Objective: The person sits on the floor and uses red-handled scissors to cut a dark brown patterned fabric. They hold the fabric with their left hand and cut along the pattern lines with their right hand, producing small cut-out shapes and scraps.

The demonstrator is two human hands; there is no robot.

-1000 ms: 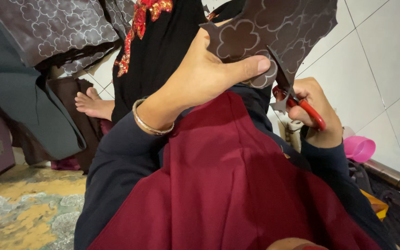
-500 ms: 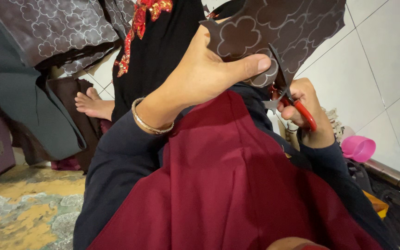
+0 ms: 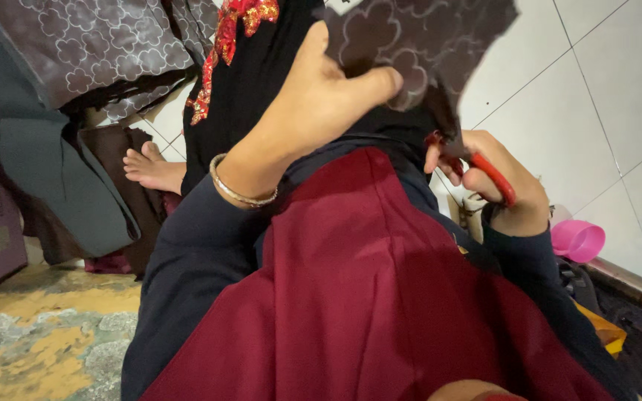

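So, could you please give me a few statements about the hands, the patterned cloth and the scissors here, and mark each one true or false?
1. The left hand grips the dark brown cloth with pale cloud outlines. True.
2. The right hand holds blue-handled scissors. False: the red-handled scissors are in it.
3. A thin metal bangle sits on the left wrist. True.
4. The pink plastic cup rests on the maroon fabric over the lap. False: it lies apart, by the white tiled wall.
5. A bare foot shows beside the black garment with red embroidery. True.
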